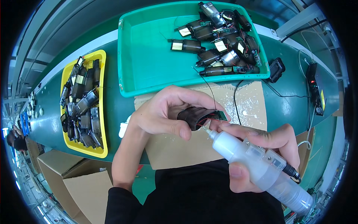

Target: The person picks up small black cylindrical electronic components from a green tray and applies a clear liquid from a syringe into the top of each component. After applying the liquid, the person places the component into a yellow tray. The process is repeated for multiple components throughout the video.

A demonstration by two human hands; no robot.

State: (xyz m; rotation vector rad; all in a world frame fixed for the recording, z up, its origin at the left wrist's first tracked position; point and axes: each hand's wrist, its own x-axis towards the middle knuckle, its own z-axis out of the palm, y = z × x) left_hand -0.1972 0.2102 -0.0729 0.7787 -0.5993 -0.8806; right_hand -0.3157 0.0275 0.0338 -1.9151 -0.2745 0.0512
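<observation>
1. Head view: the left hand (158, 116) holds a dark casing (194, 115) between its thumb and curled fingers; the casing lies in front of the palm, its open end turned toward the right hand (279, 137).
2. The right hand is wrapped around a whitish, clear-bodied dispenser (248, 158); its nozzle (207, 130) points at the casing's open end, where thin red wires show; I cannot tell whether the tip touches.
3. A small green board (222, 115) sits at that end, beside the right hand's fingertips.
4. Both hands are above a cardboard sheet (179, 151) on the green desk (116, 100); a green tray (149, 89) of similar parts lies beyond them, a yellow tray (104, 143) to the left.
</observation>
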